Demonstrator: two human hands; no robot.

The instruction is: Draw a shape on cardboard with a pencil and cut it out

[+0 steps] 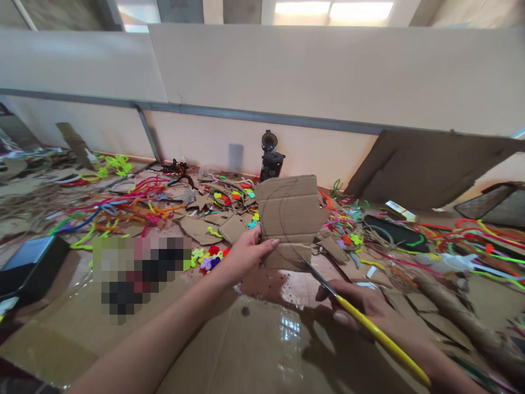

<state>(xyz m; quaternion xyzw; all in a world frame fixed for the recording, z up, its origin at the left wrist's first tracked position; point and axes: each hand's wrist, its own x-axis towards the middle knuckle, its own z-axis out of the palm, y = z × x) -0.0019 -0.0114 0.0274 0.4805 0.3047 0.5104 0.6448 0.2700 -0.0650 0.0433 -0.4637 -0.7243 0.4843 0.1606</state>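
My left hand (256, 247) grips a piece of brown corrugated cardboard (293, 213) by its lower left edge, thumb on the front face. Curved dark lines are drawn on this piece, which is held upright above the work surface. In my right hand (361, 306) are yellow-handled scissors (369, 326), their metal blade pointing up and left. The blade tip meets the cardboard's lower right part; whether it has cut in there I cannot tell. The fingers of my right hand are partly hidden behind the yellow handle.
A cardboard sheet (238, 350) with shiny tape lies in front. Colourful pipe cleaners (135, 197) and cardboard scraps (200, 229) are strewn around. A black device (270, 158) stands behind, near a white partition (197, 131). A glue bottle (451, 262) and a cardboard roll (463, 323) lie right.
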